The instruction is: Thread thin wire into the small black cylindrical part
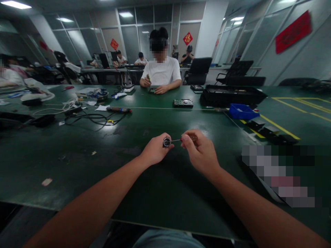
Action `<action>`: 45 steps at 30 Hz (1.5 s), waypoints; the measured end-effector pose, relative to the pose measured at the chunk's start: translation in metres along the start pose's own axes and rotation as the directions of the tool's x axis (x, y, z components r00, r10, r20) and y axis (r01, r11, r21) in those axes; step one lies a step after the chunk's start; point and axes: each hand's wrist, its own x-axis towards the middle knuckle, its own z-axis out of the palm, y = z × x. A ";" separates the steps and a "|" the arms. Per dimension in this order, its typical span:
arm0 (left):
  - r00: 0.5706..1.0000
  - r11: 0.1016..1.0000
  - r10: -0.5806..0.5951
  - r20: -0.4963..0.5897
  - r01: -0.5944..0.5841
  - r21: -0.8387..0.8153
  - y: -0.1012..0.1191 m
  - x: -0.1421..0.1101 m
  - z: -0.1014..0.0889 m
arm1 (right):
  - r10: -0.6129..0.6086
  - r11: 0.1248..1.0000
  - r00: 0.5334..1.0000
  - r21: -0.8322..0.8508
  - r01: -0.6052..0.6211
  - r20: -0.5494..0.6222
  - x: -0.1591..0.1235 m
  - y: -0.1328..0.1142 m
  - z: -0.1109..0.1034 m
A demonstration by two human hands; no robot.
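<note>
My left hand (156,148) is closed around a small dark cylindrical part (167,142), whose round open end with a silvery rim faces me. In my right hand (200,148) is a screwdriver (193,138) with a brownish, see-through handle and a red collar. Its thin metal shaft points left and its tip meets the rim or opening of the cylinder; I cannot tell how far in it goes. Both hands are above the middle of the green table (124,186).
Across the table a person (161,70) works on a small device. A hard drive (183,103), a black tray (230,94) and a blue bin (243,112) lie beyond my hands. Cables (98,119) and an electric screwdriver (119,109) are at left. A pixelated area covers the right.
</note>
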 end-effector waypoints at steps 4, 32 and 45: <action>1.000 1.000 0.007 -0.008 -0.007 -0.001 -0.002 0.001 0.000 | 0.007 1.000 1.000 -0.011 -0.007 -0.003 0.000 0.000 0.001; 1.000 0.999 -0.016 -0.015 0.016 0.032 -0.004 0.002 0.000 | 0.090 0.961 0.996 0.263 -0.087 0.003 0.001 0.002 0.004; 1.000 1.000 0.007 -0.013 -0.007 0.015 0.002 0.001 0.000 | 0.100 0.978 0.984 0.199 -0.069 -0.151 0.002 0.007 0.006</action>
